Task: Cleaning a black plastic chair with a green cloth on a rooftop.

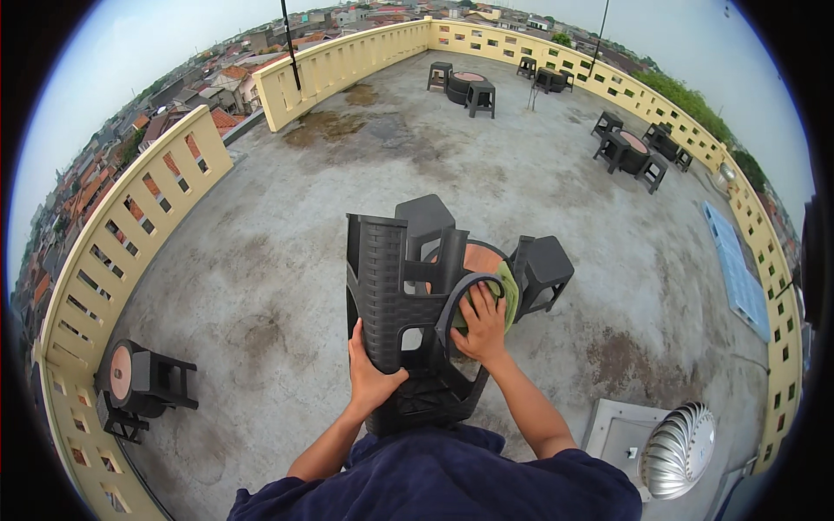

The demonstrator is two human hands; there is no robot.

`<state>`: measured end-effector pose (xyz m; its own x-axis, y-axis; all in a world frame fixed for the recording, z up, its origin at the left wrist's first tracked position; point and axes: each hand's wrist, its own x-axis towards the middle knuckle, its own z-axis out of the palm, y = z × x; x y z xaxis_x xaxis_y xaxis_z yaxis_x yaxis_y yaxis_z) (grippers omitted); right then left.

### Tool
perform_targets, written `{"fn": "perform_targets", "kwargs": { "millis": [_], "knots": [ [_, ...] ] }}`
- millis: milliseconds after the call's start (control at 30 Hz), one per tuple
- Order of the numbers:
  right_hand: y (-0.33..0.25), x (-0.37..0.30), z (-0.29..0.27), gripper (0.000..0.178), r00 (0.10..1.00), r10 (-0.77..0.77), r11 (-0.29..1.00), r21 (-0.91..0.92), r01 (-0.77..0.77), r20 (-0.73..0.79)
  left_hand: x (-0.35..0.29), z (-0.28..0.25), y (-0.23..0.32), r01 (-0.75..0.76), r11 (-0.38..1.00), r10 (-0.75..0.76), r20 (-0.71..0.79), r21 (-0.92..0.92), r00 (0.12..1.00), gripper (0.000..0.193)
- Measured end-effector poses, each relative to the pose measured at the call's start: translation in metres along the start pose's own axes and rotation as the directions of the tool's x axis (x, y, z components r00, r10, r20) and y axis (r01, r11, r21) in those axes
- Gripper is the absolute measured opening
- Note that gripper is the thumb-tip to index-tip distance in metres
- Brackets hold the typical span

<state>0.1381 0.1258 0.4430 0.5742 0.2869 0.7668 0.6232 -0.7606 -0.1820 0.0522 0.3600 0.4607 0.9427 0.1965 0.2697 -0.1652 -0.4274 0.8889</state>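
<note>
A dark grey plastic stool (382, 260) with a woven pattern is tipped over close to my body, its legs pointing away from me. My left hand (372, 373) grips its left side, thumb toward the inside. On the right, my right hand (482, 323) holds a green cloth (511, 291) against a curved leg of the stool. Part of the cloth is hidden behind that hand and leg. Just beyond is a round table (480, 257) with a reddish-brown top, partly covered by the stool.
Two more stools (424, 214) (549, 265) flank the round table. A metal roof ventilator (678, 451) stands at the lower right, and a blue panel (734, 265) lies by the right wall. Other table sets (466, 82) are farther off. A yellow parapet (139, 204) borders the concrete roof.
</note>
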Motion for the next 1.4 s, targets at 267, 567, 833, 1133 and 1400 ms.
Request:
{"fn": "perform_targets", "kwargs": {
  "millis": [267, 567, 833, 1133, 1400],
  "knots": [
    [-0.060, 0.039, -0.005, 0.070, 0.988, 0.152, 0.984, -0.098, -0.149, 0.032, 0.000, 0.012, 0.015, 0.026, 0.995, -0.033, 0.070, 0.097, 0.997, 0.113],
    [-0.018, 0.031, -0.011, 0.051, 0.991, 0.100, 0.995, 0.029, -0.098, -0.092, -0.007, 0.003, 0.016, 0.069, 0.998, -0.069, 0.025, -0.006, 0.997, 0.109],
    [-0.066, 0.051, 0.000, 0.048, 0.988, 0.133, 0.989, 0.080, -0.127, -0.076, -0.011, 0.008, 0.013, 0.031, 0.995, -0.032, 0.009, 0.099, 0.999, 0.113],
    [-0.001, 0.019, 0.000, 0.047, 0.994, 0.093, 0.995, 0.037, -0.090, -0.064, -0.018, -0.004, 0.010, 0.041, 0.991, -0.033, -0.061, 0.129, 0.998, 0.111],
    [-0.061, 0.054, 0.012, 0.034, 0.981, 0.123, 0.977, 0.194, -0.092, -0.152, -0.014, 0.005, -0.019, -0.049, 0.999, 0.049, -0.026, -0.005, 0.998, 0.113]
  ]
}}
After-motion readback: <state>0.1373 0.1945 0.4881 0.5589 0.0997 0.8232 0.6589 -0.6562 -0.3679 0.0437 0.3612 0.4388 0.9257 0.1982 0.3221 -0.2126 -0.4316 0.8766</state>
